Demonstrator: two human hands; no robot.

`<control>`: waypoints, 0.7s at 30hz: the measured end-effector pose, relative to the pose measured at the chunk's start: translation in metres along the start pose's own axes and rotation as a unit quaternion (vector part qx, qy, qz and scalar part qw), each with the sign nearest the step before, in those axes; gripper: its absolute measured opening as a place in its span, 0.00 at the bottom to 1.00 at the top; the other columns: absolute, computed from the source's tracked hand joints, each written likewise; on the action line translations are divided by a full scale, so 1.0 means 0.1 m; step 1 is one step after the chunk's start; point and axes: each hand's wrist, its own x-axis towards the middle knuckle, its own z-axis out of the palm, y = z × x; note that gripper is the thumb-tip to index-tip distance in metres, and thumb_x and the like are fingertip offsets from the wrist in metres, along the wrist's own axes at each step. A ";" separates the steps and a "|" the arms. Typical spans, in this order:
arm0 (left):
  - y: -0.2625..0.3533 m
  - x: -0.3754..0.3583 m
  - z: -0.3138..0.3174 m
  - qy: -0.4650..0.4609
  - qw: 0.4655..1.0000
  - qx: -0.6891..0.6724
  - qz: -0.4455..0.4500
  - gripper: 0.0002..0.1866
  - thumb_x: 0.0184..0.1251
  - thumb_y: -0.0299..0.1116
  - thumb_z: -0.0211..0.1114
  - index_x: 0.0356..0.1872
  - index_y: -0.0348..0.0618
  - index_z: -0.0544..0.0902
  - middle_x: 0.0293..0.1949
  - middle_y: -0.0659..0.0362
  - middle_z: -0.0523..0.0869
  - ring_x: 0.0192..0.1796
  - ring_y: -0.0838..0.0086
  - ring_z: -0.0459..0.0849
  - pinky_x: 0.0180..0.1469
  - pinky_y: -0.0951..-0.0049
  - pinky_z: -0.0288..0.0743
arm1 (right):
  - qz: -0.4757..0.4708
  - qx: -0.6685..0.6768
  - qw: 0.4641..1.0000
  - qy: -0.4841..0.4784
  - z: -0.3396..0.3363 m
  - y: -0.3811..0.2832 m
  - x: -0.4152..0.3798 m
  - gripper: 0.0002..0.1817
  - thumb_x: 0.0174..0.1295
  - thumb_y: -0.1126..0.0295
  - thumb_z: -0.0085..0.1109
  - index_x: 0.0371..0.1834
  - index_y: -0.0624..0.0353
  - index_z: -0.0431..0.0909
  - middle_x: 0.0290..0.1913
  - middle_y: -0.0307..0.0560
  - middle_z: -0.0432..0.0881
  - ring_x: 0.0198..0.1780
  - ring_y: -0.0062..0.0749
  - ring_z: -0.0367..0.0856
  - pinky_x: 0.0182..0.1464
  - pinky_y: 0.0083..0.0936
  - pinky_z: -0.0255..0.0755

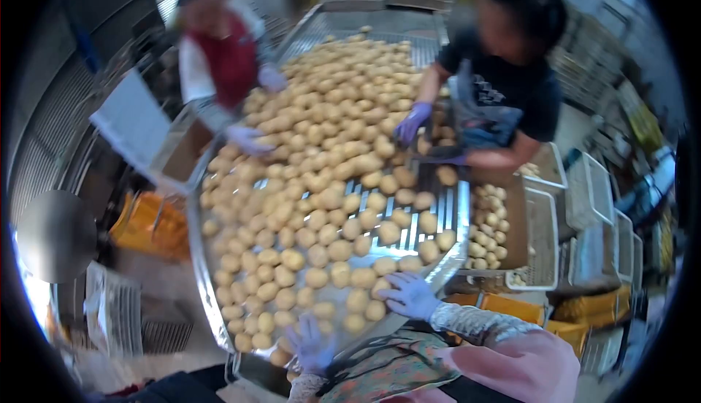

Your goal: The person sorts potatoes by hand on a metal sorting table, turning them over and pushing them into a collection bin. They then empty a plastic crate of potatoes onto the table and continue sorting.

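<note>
Many round tan potatoes [292, 259] lie spread over a metal sorting table [461, 220] with slots in its surface. At its near edge my left hand [312, 342], in a pale purple glove, rests among the nearest potatoes with its fingers spread. Farther right, my right hand [411, 296], gloved the same way, reaches in over the table's right rim. Its fingers are stretched out and touch or nearly touch a potato [380, 288]. Neither palm shows, and no potato is visibly gripped. Lace cuffs and a floral apron [387, 366] show below.
Across the table at right, a person in a dark shirt [515, 74] has gloved hands over potatoes; another person in a red vest [230, 60] reaches in from the left. A crate of potatoes [488, 228], white baskets [542, 239] and orange crates [150, 226] stand around the table.
</note>
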 end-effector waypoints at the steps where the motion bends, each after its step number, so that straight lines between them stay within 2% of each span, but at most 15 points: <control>1: 0.05 0.04 0.03 0.008 0.998 0.041 0.038 0.43 0.60 0.56 0.70 0.72 0.41 0.72 0.71 0.45 0.72 0.75 0.33 0.62 0.75 0.30 0.53 | 0.019 -0.020 1.000 0.007 -0.06 0.00 -0.02 0.20 0.62 0.58 0.63 0.58 0.35 0.84 0.63 0.53 0.80 0.64 0.48 0.79 0.67 0.48 0.70; 4: 0.12 0.23 0.09 -0.014 0.998 -0.011 0.066 0.43 0.61 0.56 0.69 0.72 0.37 0.71 0.72 0.42 0.71 0.76 0.33 0.61 0.76 0.30 0.50 | 0.013 0.001 1.000 -0.010 -0.09 -0.04 0.03 0.19 0.62 0.59 0.63 0.58 0.36 0.83 0.63 0.52 0.80 0.62 0.46 0.80 0.67 0.48 0.70; 6: 0.14 0.33 0.12 -0.026 0.997 -0.026 0.064 0.44 0.62 0.57 0.68 0.72 0.34 0.70 0.70 0.41 0.72 0.72 0.34 0.65 0.75 0.30 0.52 | 0.013 -0.002 1.000 -0.011 -0.10 -0.05 0.03 0.19 0.62 0.60 0.64 0.58 0.36 0.83 0.62 0.51 0.80 0.60 0.46 0.81 0.66 0.47 0.71; 7: 0.16 0.37 0.13 -0.013 0.996 -0.040 0.082 0.43 0.63 0.57 0.67 0.71 0.33 0.71 0.68 0.41 0.74 0.70 0.36 0.68 0.73 0.31 0.55 | 0.011 0.019 0.999 0.026 -0.07 -0.04 0.03 0.18 0.60 0.60 0.65 0.55 0.37 0.84 0.59 0.50 0.81 0.58 0.46 0.82 0.63 0.47 0.73; 8: 0.13 0.37 0.13 0.000 0.996 -0.045 0.082 0.42 0.65 0.57 0.66 0.70 0.33 0.72 0.66 0.41 0.76 0.67 0.38 0.71 0.71 0.32 0.58 | 0.030 0.023 0.999 -0.001 -0.04 0.01 0.02 0.18 0.59 0.61 0.65 0.53 0.37 0.84 0.57 0.50 0.81 0.56 0.47 0.82 0.60 0.47 0.74; 9: 0.16 0.38 0.03 0.036 0.992 0.005 0.120 0.40 0.65 0.57 0.66 0.69 0.35 0.73 0.64 0.42 0.78 0.64 0.41 0.73 0.70 0.33 0.60 | 0.041 0.038 0.998 -0.036 0.01 0.02 0.02 0.17 0.57 0.62 0.66 0.51 0.38 0.85 0.55 0.49 0.81 0.54 0.48 0.82 0.58 0.47 0.75; 10: 0.19 0.38 -0.04 0.062 0.984 0.060 0.155 0.39 0.66 0.56 0.65 0.69 0.37 0.75 0.62 0.44 0.79 0.61 0.44 0.75 0.68 0.35 0.62 | 0.027 0.039 0.999 0.009 -0.07 -0.08 0.11 0.16 0.55 0.62 0.66 0.48 0.40 0.85 0.53 0.51 0.81 0.52 0.50 0.82 0.55 0.48 0.75; 11: 0.21 0.40 0.03 0.062 0.991 0.030 0.116 0.38 0.66 0.55 0.66 0.69 0.37 0.75 0.62 0.45 0.80 0.62 0.45 0.76 0.68 0.35 0.62 | 0.011 0.039 0.999 0.027 -0.07 -0.07 0.14 0.16 0.55 0.62 0.66 0.49 0.41 0.85 0.54 0.52 0.80 0.53 0.52 0.81 0.56 0.49 0.74; 13: 0.20 0.37 0.02 0.062 0.996 0.000 0.069 0.37 0.66 0.55 0.66 0.69 0.38 0.76 0.61 0.46 0.81 0.62 0.47 0.77 0.68 0.36 0.62 | 0.027 0.037 0.999 0.003 -0.03 -0.06 0.10 0.19 0.55 0.60 0.66 0.52 0.41 0.86 0.58 0.53 0.80 0.59 0.51 0.79 0.63 0.49 0.70; 17: 0.27 0.42 0.03 0.060 0.996 -0.023 0.065 0.40 0.66 0.56 0.66 0.72 0.39 0.73 0.62 0.48 0.80 0.65 0.47 0.75 0.71 0.37 0.59 | 0.048 0.020 0.998 -0.021 0.00 -0.03 0.05 0.20 0.55 0.59 0.67 0.53 0.40 0.86 0.61 0.51 0.80 0.63 0.48 0.77 0.67 0.48 0.67; 21: 0.27 0.39 0.04 0.042 0.997 -0.030 0.050 0.41 0.65 0.57 0.66 0.73 0.40 0.73 0.63 0.48 0.79 0.68 0.46 0.73 0.73 0.37 0.56 | 0.061 0.031 0.997 -0.020 0.00 -0.04 0.05 0.20 0.56 0.58 0.66 0.54 0.38 0.85 0.63 0.50 0.80 0.64 0.48 0.77 0.68 0.49 0.67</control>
